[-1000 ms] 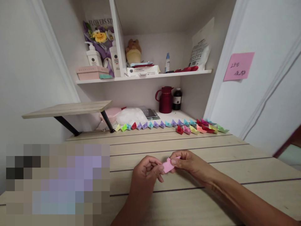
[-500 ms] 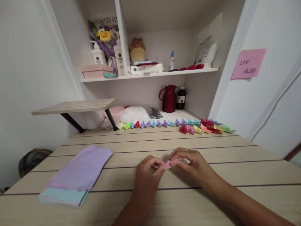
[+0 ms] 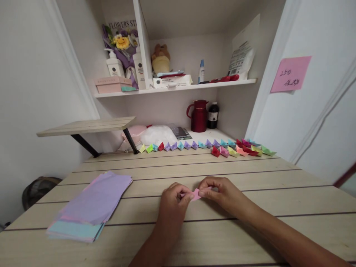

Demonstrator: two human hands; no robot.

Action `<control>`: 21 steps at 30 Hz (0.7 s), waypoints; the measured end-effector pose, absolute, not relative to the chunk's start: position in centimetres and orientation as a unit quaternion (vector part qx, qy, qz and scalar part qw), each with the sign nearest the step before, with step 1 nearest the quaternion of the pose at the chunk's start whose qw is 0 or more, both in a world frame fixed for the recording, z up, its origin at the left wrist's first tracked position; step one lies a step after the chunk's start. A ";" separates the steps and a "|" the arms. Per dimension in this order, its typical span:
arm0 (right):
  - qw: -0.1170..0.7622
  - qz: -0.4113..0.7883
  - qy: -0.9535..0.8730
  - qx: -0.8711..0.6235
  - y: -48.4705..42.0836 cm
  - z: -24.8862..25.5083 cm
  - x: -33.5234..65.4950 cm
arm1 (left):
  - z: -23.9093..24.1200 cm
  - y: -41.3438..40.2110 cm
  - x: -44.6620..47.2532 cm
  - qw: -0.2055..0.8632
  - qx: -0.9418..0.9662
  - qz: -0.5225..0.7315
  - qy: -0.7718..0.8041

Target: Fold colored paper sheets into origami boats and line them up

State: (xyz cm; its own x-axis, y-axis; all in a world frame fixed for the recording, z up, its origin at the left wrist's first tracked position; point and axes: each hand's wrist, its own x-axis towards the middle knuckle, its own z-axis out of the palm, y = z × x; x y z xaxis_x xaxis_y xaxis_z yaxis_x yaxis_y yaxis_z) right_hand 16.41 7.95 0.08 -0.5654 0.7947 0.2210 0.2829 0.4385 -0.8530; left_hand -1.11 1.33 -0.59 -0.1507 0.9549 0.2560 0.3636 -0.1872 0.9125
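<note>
The left hand (image 3: 174, 203) pinches one end of a small pink folded paper (image 3: 195, 195) between thumb and fingers; the right hand (image 3: 219, 193) grips the other end in the same narrow way, so the paper is stretched between the two hands, just over the front middle of the table (image 3: 228, 237); its middle shows between the fingertips, while its ends are partly hidden by the fingers.

To the left of the hands, well apart from them, lies a stack of paper (image 3: 96, 200) — purple sheets on top, light blue ones sticking out at the near end; beyond the hands, along the back edge of the table, runs a long row of paper boats (image 3: 174, 146) in yellow, green, blue, red and purple; a shorter row (image 3: 215, 151) sits in front of its right end, with red, pink, yellow, orange and green boats.

A small raised stand (image 3: 89, 126) is at the back left, on black legs; behind the boats are a dark red jug (image 3: 199, 118) and, just beside it, a dark bottle (image 3: 213, 115) with a white label — a pink note (image 3: 290, 74) is stuck up at the right.
</note>
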 end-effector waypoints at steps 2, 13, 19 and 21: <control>0.294 0.343 -0.822 -0.345 8.5 -0.3 16.7 | -1.1 1.5 -1.3 0.223 0.627 0.467 0.582; 0.269 0.307 -0.843 -0.351 8.9 -0.4 17.7 | -1.6 1.4 -1.4 0.213 0.651 0.407 0.605; 0.255 0.265 -0.874 -0.318 9.3 -0.5 17.7 | -1.2 1.2 -1.4 0.211 0.682 0.391 0.581; 0.253 0.252 -0.878 -0.318 9.3 -0.6 17.7 | -1.2 1.2 -1.4 0.215 0.693 0.387 0.569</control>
State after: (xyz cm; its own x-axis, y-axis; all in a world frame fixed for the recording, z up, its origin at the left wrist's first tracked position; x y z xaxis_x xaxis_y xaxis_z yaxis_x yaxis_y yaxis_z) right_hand 17.71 9.32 -0.61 -0.6692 0.6865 0.2844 0.4319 0.6708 -0.6029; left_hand -1.39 1.19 -1.21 0.0533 0.9549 0.2922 0.6225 -0.2605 0.7380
